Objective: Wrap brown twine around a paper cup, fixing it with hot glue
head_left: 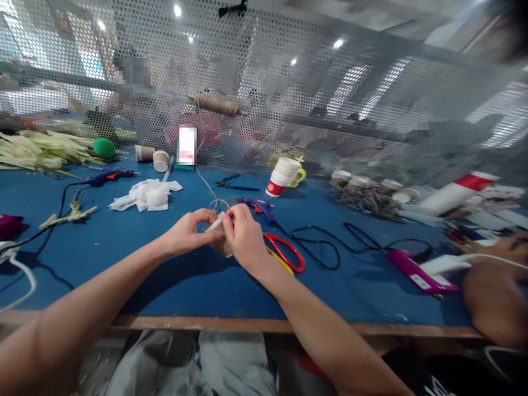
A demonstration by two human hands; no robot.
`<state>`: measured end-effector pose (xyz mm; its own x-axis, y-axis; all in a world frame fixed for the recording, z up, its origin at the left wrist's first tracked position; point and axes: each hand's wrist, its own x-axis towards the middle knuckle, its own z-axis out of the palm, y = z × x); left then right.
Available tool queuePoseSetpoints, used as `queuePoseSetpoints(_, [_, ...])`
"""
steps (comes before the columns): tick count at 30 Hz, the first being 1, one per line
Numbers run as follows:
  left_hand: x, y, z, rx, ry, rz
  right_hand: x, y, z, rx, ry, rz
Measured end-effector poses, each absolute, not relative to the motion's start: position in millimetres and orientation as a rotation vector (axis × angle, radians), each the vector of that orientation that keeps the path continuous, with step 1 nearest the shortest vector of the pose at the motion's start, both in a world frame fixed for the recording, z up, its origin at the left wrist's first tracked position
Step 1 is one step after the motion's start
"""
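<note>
Between both hands, above the blue table, is a small twine-wrapped cup (223, 245) with a pale rim, largely covered by the fingers. My left hand (193, 233) grips it from the left, thumb along the rim. Fingers of my right hand (246, 235) pinch at the cup's upper right side. A strand of twine (209, 186) loops at the fingertips and runs up to a twine spool (218, 104) on the mesh panel. Just behind the right hand lies a blue glue gun (259, 208). Red-handled scissors (289, 252) are partly under the right forearm.
Pliers (239, 187) and stacked paper cups (282, 176) stand beyond the hands. White cloth scraps (146, 194), another glue gun (111, 176) and husks (41, 151) lie left. A black cable (317, 228) and purple power strip (421, 272) lie right, near another person's arm (495, 300).
</note>
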<state>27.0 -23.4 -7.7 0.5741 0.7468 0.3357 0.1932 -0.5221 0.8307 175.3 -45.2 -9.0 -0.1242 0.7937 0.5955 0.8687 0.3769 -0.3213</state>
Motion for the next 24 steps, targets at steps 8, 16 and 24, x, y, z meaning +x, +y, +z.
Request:
queuePoseSetpoints(8, [26.7, -20.3, -11.4, 1.958, 0.767, 0.921, 179.2, -44.8, -4.6, -1.228, -1.884, 0.019])
queuePoseSetpoints(16, [26.2, -20.3, -11.3, 1.926, 0.733, 0.895, 182.0, -40.5, -8.6, -1.192, -1.807, 0.238])
queuePoseSetpoints(24, [26.2, -19.2, -12.7, 1.833, 0.703, 0.872, 180.4, -44.8, -3.5, -1.113, -1.792, 0.204])
